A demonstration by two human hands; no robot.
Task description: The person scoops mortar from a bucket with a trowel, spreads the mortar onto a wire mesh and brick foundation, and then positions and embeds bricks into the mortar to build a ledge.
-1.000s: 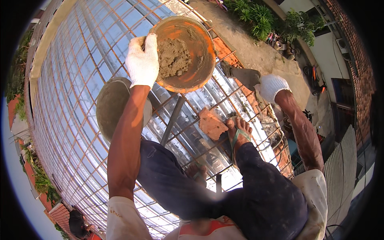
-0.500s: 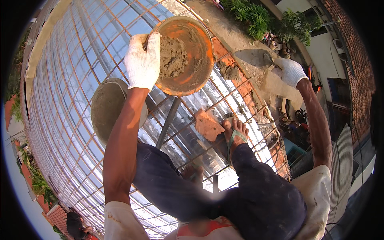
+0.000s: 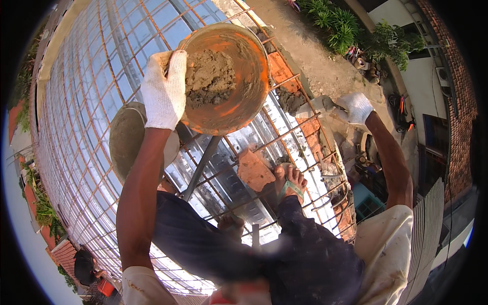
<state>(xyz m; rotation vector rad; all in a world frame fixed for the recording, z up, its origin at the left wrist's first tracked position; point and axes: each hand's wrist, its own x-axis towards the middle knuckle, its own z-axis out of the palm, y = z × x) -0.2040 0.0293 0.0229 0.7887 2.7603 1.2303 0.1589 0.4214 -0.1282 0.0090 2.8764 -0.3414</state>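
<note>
My gloved left hand grips the near-left rim of a round orange, cement-smeared bucket holding a lump of wet grey mortar. My gloved right hand is closed on the handle of a trowel, whose blade is beside a dab of mortar on the red brick edge. Under both hands and the bucket runs a rusty rebar grid over shiny corrugated metal decking. A second grey bucket sits left of my left forearm, partly hidden by it.
A loose brick slab lies by my right foot, near a dark bar. Beyond the brick edge is a drop to a yard with plants and a motorbike. Another person is at lower left.
The bucket and my left hand have shifted slightly left. The trowel went out to the right half a second ago and is now back left and lower, by the mortar on the edge.
</note>
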